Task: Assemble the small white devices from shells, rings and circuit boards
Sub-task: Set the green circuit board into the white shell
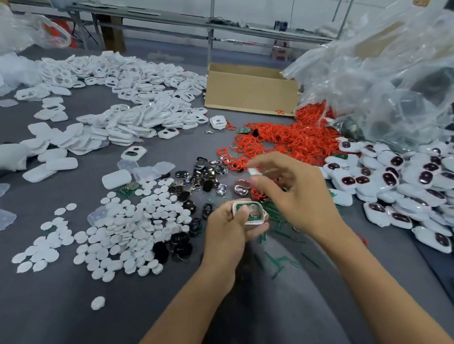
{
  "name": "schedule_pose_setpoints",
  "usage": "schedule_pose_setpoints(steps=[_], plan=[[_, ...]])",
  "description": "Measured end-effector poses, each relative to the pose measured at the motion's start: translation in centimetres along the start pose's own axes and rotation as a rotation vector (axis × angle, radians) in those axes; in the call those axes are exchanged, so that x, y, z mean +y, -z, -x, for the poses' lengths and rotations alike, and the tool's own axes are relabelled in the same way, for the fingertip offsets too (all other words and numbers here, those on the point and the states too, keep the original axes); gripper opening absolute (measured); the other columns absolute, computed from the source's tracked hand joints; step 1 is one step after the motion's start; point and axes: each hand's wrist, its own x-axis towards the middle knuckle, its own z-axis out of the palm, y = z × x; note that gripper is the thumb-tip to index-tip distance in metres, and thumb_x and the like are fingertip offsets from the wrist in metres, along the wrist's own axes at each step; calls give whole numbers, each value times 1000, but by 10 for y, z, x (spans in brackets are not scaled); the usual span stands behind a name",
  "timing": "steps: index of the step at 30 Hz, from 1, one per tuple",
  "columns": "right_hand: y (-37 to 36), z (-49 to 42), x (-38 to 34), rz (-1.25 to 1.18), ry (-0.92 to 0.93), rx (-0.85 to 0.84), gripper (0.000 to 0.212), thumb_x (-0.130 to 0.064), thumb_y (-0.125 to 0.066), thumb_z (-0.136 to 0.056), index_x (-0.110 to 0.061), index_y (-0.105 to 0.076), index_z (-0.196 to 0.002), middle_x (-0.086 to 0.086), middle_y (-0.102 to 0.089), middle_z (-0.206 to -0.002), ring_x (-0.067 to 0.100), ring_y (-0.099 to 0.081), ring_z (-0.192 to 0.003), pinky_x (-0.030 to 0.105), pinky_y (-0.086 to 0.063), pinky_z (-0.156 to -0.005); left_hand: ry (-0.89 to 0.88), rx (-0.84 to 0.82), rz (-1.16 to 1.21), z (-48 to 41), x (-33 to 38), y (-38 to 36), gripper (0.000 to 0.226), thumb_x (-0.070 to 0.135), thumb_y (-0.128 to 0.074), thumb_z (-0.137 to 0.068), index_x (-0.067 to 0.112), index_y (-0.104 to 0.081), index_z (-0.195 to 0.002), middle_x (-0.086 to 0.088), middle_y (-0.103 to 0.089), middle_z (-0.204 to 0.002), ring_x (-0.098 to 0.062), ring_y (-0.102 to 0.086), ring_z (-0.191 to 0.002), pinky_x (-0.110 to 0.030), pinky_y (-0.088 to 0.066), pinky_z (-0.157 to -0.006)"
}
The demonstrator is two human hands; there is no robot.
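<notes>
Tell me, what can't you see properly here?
Head view only:
- White piece pinched by right hand: blurred, unidentifiable.
- Shell underside: hidden by left hand.
- Cardboard box inside: hidden by its wall.
- White devices at right: cut off by frame edge.

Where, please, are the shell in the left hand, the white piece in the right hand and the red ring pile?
shell (253,222): head view, lower white rim.
white piece (253,171): head view, its exposed end.
red ring pile (291,137): head view, heap's middle.

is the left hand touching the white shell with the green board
Touching. The head view shows the left hand gripping the white shell, thumb over its left rim.
</notes>
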Motion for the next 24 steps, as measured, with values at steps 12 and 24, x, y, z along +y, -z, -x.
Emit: schedule_pose_setpoints(steps=[12,24], plan=[[23,27,35,-94,-246,51,8,-17,-68,-86,-24,-70,-89,-7,-65,-72,21,-63,-58,36,-52,-63,45,-22,10,-2,1,3,22,3,-46,-101,3,-67,-95,-12,-75,-87,-26,-74,-85,-26,-60,-69],[-1,35,29,145,-275,-18,29,-17,-47,-92,-7,-49,-65,2,-48,-56,21,-43,-58,39,-36,-58,135,-100,153,3,11,5,27,6,-42,-101,-9,-65,-104,-23,-72,-97,-27,-73,-84,-30,-61,-70]])
